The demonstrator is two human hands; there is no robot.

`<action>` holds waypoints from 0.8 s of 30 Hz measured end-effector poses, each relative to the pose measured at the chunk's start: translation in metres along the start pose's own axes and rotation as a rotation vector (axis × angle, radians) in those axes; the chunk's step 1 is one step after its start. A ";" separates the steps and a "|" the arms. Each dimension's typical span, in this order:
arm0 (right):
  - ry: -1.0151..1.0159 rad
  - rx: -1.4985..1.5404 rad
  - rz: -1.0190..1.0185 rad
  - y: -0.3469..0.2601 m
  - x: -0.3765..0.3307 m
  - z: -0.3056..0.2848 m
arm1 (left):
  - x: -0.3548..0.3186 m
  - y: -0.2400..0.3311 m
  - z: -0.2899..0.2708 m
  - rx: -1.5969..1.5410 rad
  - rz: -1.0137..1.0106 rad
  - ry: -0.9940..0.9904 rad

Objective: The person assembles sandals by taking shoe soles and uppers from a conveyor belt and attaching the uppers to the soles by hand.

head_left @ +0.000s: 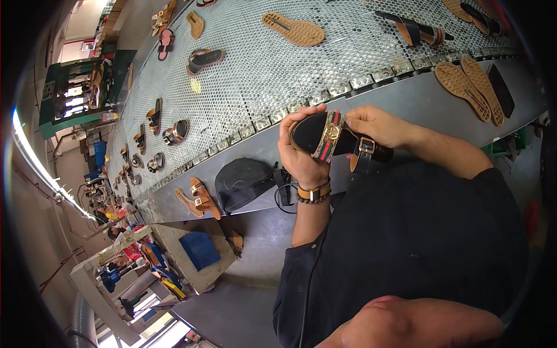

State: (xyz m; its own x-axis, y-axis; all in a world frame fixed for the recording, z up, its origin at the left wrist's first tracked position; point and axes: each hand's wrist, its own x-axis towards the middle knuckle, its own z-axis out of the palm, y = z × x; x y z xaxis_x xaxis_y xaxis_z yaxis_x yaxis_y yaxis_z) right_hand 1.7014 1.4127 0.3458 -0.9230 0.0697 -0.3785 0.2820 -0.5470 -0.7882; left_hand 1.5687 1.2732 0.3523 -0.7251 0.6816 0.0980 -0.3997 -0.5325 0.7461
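Observation:
Both my hands hold a sandal over the metal ledge. It has a black footbed, a patterned front strap with a green-and-red stripe and a round gold emblem, and a black strap with a gold buckle. My left hand wraps round its toe end, with the fingertips over the far rim. My right hand grips it farther back, beside the front strap, thumb on top. The fingers under the sole are hidden. A bracelet and a brown band circle my left wrist.
Beyond the ledge runs a mesh conveyor carrying several sandals and a tan-soled one turned over. On the ledge lie a black cap-like item, brown sandals and upturned soles. A green crate stands at right.

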 end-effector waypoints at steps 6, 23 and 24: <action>0.093 -0.138 -0.049 0.005 -0.008 -0.016 | 0.000 -0.017 0.021 -0.049 -0.031 -0.004; 0.371 -0.578 -0.128 -0.019 -0.071 -0.038 | -0.015 -0.053 0.068 -0.053 -0.092 -0.089; 0.379 -0.583 -0.122 -0.018 -0.076 -0.038 | -0.017 -0.057 0.070 0.102 -0.084 -0.087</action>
State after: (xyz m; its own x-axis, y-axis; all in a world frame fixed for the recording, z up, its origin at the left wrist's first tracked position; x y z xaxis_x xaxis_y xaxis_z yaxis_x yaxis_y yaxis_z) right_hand 1.7768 1.4488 0.3706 -0.8320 0.4460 -0.3299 0.3742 0.0123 -0.9273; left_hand 1.6430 1.3272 0.3544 -0.6382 0.7651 0.0859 -0.3950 -0.4212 0.8165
